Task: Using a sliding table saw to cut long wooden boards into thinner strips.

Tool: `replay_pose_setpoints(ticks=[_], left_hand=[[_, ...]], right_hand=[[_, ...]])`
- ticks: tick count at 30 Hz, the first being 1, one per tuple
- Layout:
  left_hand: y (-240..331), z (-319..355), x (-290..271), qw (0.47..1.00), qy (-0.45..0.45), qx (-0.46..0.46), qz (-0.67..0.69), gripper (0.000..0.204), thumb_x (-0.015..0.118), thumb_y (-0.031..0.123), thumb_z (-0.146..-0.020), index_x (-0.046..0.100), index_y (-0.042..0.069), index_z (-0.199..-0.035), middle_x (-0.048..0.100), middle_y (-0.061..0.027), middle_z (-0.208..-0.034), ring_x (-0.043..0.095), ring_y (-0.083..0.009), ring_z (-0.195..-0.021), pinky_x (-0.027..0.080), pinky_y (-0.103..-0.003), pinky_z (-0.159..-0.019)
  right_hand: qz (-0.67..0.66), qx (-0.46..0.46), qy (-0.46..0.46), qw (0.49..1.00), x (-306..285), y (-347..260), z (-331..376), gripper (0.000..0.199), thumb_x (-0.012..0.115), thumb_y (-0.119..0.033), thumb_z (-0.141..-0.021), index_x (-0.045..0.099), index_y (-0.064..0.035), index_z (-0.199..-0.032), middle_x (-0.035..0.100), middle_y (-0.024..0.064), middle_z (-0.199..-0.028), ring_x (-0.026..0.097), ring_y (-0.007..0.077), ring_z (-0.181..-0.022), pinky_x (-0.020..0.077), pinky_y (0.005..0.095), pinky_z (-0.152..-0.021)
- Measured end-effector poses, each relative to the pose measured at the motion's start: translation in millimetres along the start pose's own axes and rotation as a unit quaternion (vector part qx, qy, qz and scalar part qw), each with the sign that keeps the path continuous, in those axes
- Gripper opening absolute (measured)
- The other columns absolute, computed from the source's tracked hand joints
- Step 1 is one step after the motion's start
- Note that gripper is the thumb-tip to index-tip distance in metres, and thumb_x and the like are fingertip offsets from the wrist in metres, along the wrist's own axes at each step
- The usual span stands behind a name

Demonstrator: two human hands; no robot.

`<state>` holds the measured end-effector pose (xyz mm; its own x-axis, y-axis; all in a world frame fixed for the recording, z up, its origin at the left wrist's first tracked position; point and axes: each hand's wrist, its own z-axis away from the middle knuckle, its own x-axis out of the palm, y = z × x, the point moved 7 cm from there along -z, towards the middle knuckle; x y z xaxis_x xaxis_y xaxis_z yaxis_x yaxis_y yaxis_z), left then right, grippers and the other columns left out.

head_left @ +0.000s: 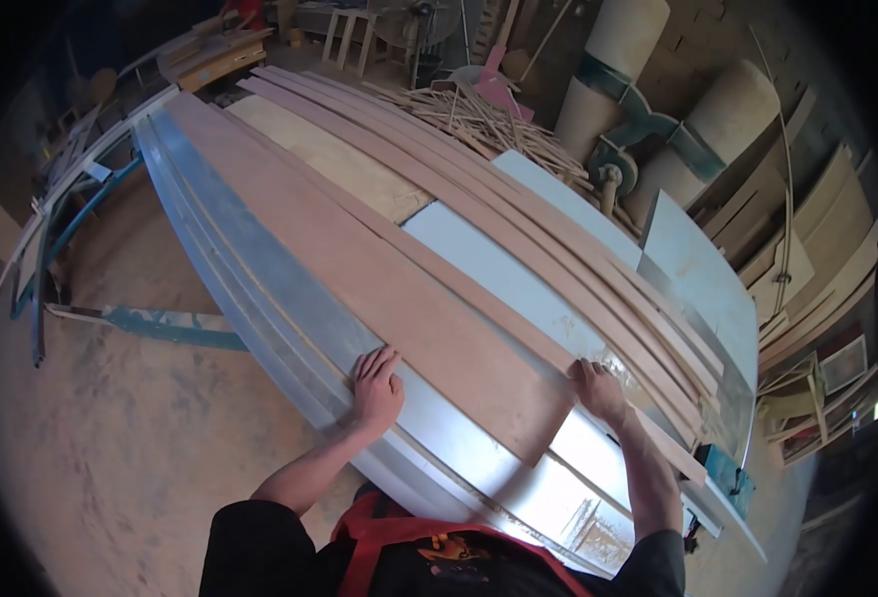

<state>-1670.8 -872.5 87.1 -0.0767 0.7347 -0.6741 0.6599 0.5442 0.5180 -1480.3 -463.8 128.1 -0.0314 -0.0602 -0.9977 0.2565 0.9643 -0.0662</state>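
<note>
Left hand (376, 386) lies flat and open on the left edge of the wide plywood board (359, 269), at its near end. The board lies lengthwise on the metal desk (260, 298). Right hand (596, 388) curls over the board's right edge, beside narrow strips (558, 249). Judged step: aligning the board. Next move calls for even two-handed pressure, keeping it straight.

two hands were in view, a left hand (376, 386) and a right hand (596, 386). one wide board (359, 269) lay on one metal saw table (260, 298). beside it lay several narrow strips (519, 229), too close together to count. behind stood two big cylindrical dust bags (613, 60) and one heap of thin offcut sticks (479, 119).
</note>
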Motion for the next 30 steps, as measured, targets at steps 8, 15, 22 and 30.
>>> replay_pose_setpoints(ticks=[8, 15, 22, 30], left_hand=[[-94.0, -146.4, 101.5, 0.827, -0.092, -0.379, 0.404, 0.013, 0.060, 0.013, -0.091, 0.070, 0.004, -0.094, 0.072, -0.0110, -0.084, 0.071, -0.0267, -0.088, 0.057, -0.041, -0.079], [-124.7, -238.0, 127.7, 0.507, -0.065, -0.440, 0.738, 0.016, 0.060, 0.009, -0.095, 0.060, 0.006, -0.111, 0.068, -0.0103, -0.110, 0.067, -0.0235, -0.106, 0.055, -0.040, -0.099], [-91.7, -296.7, 128.3, 0.546, -0.065, -0.365, 0.751, 0.028, 0.063, 0.003, -0.097, 0.055, 0.006, -0.124, 0.063, -0.0109, -0.124, 0.064, -0.0247, -0.116, 0.051, -0.042, -0.108], [-43.9, -373.5, 121.9, 0.599, -0.137, -0.301, 0.729, 0.026, 0.061, 0.008, -0.099, 0.057, 0.005, -0.124, 0.065, -0.0124, -0.123, 0.066, -0.0274, -0.115, 0.054, -0.044, -0.103]], right_hand=[[0.062, -0.054, 0.040, 0.996, -88.9, -38.7, -12.4, 0.058, 0.071, -0.026, -0.093, 0.050, 0.0058, -0.136, 0.067, 0.0263, -0.114, 0.065, 0.0442, -0.104, 0.0541, 0.0511, -0.090], [-0.001, -0.012, 0.057, 0.998, -90.0, -51.0, 14.1, 0.057, 0.077, -0.016, -0.086, 0.054, 0.0039, -0.133, 0.064, 0.0247, -0.113, 0.063, 0.0425, -0.105, 0.0515, 0.0495, -0.095], [-0.078, 0.050, 0.116, 0.989, -115.8, -13.2, -18.9, 0.041, 0.079, -0.002, -0.076, 0.063, -0.0009, -0.115, 0.063, 0.0149, -0.100, 0.060, 0.0353, -0.093, 0.0494, 0.0470, -0.086], [-0.074, 0.087, 0.092, 0.989, -138.3, 27.5, -26.2, 0.047, 0.080, -0.004, -0.076, 0.063, -0.0007, -0.119, 0.065, 0.0156, -0.102, 0.060, 0.0342, -0.101, 0.0489, 0.0463, -0.090]])
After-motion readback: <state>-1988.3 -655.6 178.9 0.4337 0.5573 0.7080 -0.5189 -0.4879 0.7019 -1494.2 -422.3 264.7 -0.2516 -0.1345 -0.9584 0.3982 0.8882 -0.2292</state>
